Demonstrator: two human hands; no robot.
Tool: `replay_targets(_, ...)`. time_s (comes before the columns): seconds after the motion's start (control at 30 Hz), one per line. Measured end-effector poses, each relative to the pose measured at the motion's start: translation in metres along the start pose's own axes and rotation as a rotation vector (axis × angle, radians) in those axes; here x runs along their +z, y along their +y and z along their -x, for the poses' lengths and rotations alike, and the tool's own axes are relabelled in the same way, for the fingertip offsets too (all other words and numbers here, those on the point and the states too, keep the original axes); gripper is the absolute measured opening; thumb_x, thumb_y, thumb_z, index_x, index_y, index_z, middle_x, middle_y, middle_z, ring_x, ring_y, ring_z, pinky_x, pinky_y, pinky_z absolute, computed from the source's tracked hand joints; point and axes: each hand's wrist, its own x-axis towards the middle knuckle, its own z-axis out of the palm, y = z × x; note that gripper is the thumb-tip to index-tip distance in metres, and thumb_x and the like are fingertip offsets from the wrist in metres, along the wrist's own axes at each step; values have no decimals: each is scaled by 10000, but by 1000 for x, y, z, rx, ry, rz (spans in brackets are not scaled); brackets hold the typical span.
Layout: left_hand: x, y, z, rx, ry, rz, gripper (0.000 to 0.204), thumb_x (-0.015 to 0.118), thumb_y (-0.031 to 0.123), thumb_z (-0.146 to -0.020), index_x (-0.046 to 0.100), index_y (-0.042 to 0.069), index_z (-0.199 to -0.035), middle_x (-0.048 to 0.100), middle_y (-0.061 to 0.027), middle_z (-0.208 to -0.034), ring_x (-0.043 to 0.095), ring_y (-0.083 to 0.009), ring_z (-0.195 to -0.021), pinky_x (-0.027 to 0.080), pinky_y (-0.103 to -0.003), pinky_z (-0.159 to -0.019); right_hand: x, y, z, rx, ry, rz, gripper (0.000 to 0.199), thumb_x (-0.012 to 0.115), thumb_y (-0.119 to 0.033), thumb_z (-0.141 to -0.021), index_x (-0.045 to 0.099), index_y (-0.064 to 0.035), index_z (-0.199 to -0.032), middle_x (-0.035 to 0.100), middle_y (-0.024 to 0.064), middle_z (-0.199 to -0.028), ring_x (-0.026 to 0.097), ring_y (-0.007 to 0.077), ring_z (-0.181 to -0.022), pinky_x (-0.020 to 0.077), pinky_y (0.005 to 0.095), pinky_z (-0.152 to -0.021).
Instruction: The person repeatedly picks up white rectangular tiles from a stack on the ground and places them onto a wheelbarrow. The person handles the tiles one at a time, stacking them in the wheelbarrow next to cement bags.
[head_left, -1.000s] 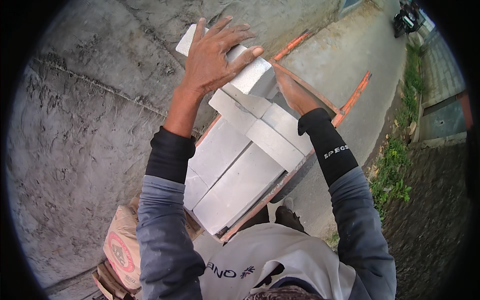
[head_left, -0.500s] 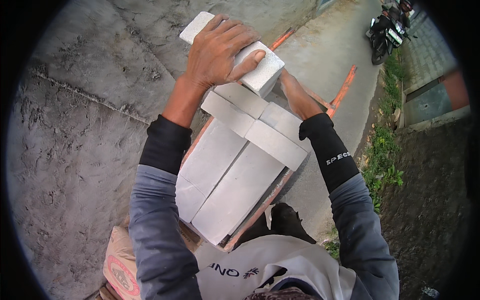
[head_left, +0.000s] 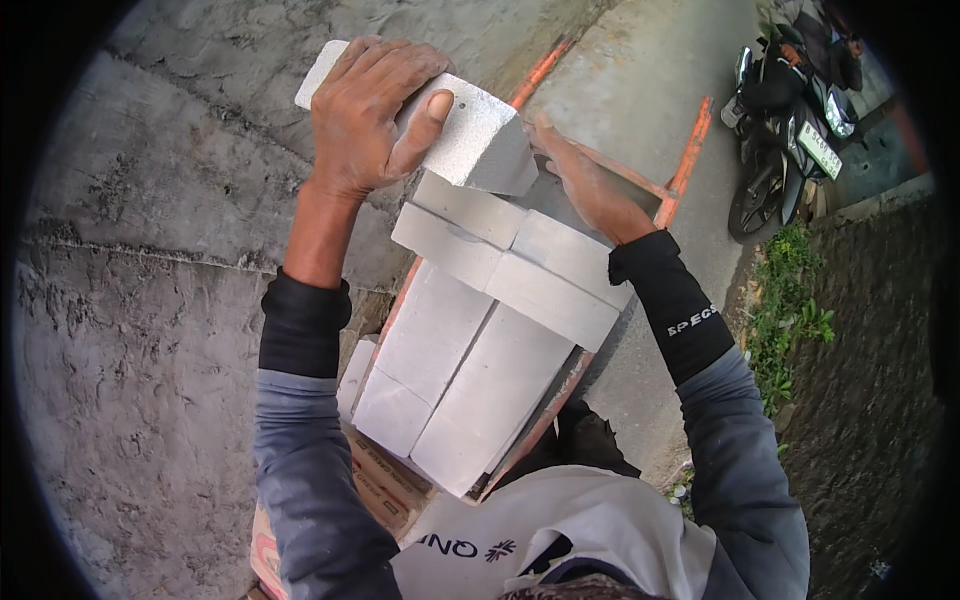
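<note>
A pale grey lightweight concrete block (head_left: 470, 125) is held up over the far end of a cart. My left hand (head_left: 370, 115) wraps over its top, thumb on the near side. Beside the block's right end is my right hand (head_left: 595, 190), palm flat and fingers stretched; whether the fingertips touch the block I cannot tell. Below, the cart with its orange metal frame (head_left: 690, 150) carries several similar blocks (head_left: 495, 350), the long ones side by side and others laid crosswise on top at the far end.
A rough grey cement surface (head_left: 150, 330) fills the left side. Paper sacks (head_left: 385, 485) lie by the cart's near left corner. On the lane at the far right is a dark motorcycle (head_left: 775, 130) with a rider, close to a grass strip (head_left: 785, 310).
The block and my left hand have shifted left. My right hand's fingers now show more, beside the block's end. The motorcycle has come nearer along the lane.
</note>
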Motion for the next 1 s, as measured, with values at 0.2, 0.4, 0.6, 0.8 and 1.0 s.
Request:
replay_targets(0.2, -9, -37, 18, -227, 78, -16, 404, 562, 408, -963, 761, 56, -966, 746, -110, -967, 684, -283, -905, 526, -376, -823, 44, -6, -22, -646, 206, 827, 1206, 754, -673, -754, 172, 0, -1568, 419, 296, -1433, 398, 453, -1365, 308, 556, -1150)
replay_targets(0.4, -14, -50, 13, -293, 76, -78, 406, 586, 429, -944, 747, 61, -890, 735, -124, -882, 687, -299, -829, 529, -382, -746, 64, -13, -85, -636, 270, 737, 1073, 904, -332, -727, 230, 7, -1489, 475, 299, -1308, 509, 455, -1239, 442, 513, -1036)
replay_targets(0.6, -42, -20, -22, -287, -24, 95, 316, 610, 306, -903, 700, 19, -808, 681, -181, -805, 644, -374, -763, 491, -436, -702, 72, -25, -48, -509, 304, 665, 987, 887, -277, -761, 199, -1, -1412, 470, 288, -1334, 587, 376, -1204, 524, 452, -989)
replay_targets(0.8, -25, -10, -21, -242, 18, 116, 286, 660, 294, -852, 721, 15, -844, 701, -169, -822, 662, -360, -767, 496, -413, -697, 64, -20, -36, -495, 293, 544, 952, 913, -342, -723, 278, 7, -1342, 519, 268, -1231, 599, 382, -1139, 528, 467, -928)
replay_targets(1.0, -18, 0, -5, -183, -1, 29, 398, 582, 388, -936, 771, 38, -946, 753, -126, -935, 715, -284, -881, 554, -376, -801, 47, -25, -17, -462, 162, 609, 995, 916, -335, -721, 276, 33, -1388, 529, 282, -1245, 594, 377, -1165, 517, 456, -954)
